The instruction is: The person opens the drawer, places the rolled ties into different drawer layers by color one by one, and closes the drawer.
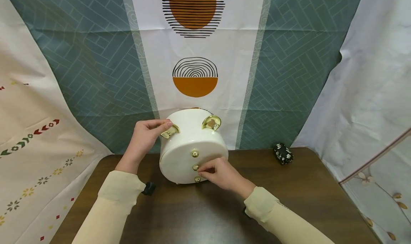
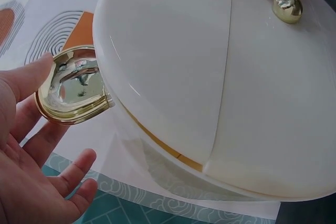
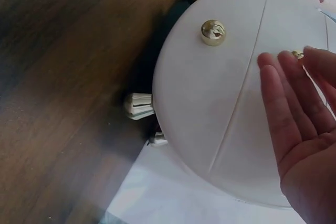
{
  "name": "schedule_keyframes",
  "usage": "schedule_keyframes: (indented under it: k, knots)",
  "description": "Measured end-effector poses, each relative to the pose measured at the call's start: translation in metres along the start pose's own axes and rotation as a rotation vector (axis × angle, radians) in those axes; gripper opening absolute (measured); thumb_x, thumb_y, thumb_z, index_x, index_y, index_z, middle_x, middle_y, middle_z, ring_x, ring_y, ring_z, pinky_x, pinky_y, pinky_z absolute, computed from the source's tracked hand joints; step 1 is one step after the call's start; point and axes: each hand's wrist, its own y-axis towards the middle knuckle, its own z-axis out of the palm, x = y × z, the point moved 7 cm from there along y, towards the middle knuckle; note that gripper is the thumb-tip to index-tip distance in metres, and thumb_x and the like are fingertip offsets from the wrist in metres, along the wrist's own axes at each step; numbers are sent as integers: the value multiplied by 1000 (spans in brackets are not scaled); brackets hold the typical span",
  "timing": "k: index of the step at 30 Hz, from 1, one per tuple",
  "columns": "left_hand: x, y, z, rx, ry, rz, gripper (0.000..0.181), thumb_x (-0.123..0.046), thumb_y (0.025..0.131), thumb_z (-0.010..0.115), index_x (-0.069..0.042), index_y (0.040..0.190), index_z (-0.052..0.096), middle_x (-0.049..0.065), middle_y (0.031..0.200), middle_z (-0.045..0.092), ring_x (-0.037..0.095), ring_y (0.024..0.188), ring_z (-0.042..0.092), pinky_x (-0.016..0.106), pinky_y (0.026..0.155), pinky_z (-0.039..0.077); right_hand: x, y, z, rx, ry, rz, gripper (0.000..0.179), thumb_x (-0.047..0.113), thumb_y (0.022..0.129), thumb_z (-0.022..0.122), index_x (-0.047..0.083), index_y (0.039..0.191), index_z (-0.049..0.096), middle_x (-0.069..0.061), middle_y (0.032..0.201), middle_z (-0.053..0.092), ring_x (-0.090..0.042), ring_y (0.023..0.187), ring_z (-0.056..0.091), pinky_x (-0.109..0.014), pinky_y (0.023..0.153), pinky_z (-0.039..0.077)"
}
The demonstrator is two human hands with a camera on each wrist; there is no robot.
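White round box [image 1: 179, 162] stood at the far middle of the table [image 1: 179, 215], knobbed face turned near. Its left gold ear [image 1: 171, 130] is pinched between thumb and fingers of the left hand [image 1: 145, 134], the outer fingers loosely spread. The middle knob [image 1: 195, 167] is pinched at the fingertips of the right hand [image 1: 222, 172], other fingers extended. Step judged: panel being gripped for drawing out, box steadied. A straight, gentle pull toward the near side seems called for, the ear kept held.
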Motion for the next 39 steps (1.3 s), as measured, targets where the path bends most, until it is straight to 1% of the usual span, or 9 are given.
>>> schedule_keyframes:
  k: [4, 7, 11, 16, 23, 28, 31, 37, 39]
  knots:
    - [-1, 0, 0, -1, -1, 0, 45, -49, 76, 72, -14, 105, 73, -1, 115, 68, 13, 116, 55, 40, 105, 40, -4, 0, 6, 28, -50, 1, 10, 18, 83, 71, 19, 90, 77, 8, 86, 74, 2, 78, 61, -16, 69, 51]
    - [0, 0, 0, -2, 3, -1, 45, -49, 76, 72, -15, 106, 73, -2, 114, 68, 12, 116, 55, 40, 104, 40, -9, 0, 11, 46, -58, 16, 10, 18, 84, 71, 19, 91, 78, 7, 87, 74, 2, 80, 62, -15, 71, 50]
    - [1, 0, 0, -3, 3, -1, 45, -49, 76, 72, -15, 106, 73, -2, 114, 68, 13, 117, 54, 41, 105, 39, -14, 0, 17, 51, -69, 40, 12, 20, 84, 70, 17, 93, 77, 8, 89, 74, 3, 81, 62, -15, 69, 50]
    - [0, 0, 0, 0, 5, 3, 46, -50, 76, 72, -15, 105, 73, -1, 115, 68, 13, 116, 55, 42, 105, 39, -19, 0, 21, 45, -88, 71, 14, 24, 84, 71, 17, 95, 77, 11, 89, 73, 4, 80, 62, -16, 70, 51]
    - [-1, 0, 0, -7, 16, 1, 45, -50, 76, 72, -15, 104, 73, -2, 113, 69, 13, 115, 55, 41, 103, 41, -21, 2, 27, 64, -98, 63, 11, 22, 84, 71, 18, 92, 77, 10, 88, 73, 3, 81, 63, -15, 69, 50]
    - [-1, 0, 0, -1, 7, -11, 43, -48, 77, 72, -15, 105, 73, -2, 113, 69, 13, 115, 54, 40, 103, 40, -25, 3, 32, 77, -123, 75, 11, 23, 84, 70, 19, 92, 77, 11, 88, 73, 3, 81, 63, -14, 67, 49]
    - [-5, -2, 0, 2, 4, -19, 40, -44, 79, 72, -13, 105, 73, 0, 114, 68, 14, 116, 54, 41, 104, 40, -26, 5, 36, 75, -146, 68, 13, 24, 85, 70, 19, 93, 77, 11, 89, 73, 3, 84, 62, -14, 70, 50]
    - [-22, -12, 1, 7, 6, -17, 35, -33, 84, 70, -7, 106, 72, 5, 117, 67, 17, 116, 54, 40, 103, 41, -26, 6, 39, 68, -166, 67, 13, 23, 85, 69, 18, 93, 77, 11, 90, 73, 2, 87, 63, -15, 74, 50]
    - [-23, -13, 1, 7, 2, -19, 34, -32, 84, 70, -6, 106, 72, 6, 117, 67, 17, 116, 54, 40, 102, 41, -27, 6, 40, 67, -168, 72, 13, 23, 86, 69, 19, 94, 77, 11, 91, 73, 2, 88, 63, -16, 75, 50]
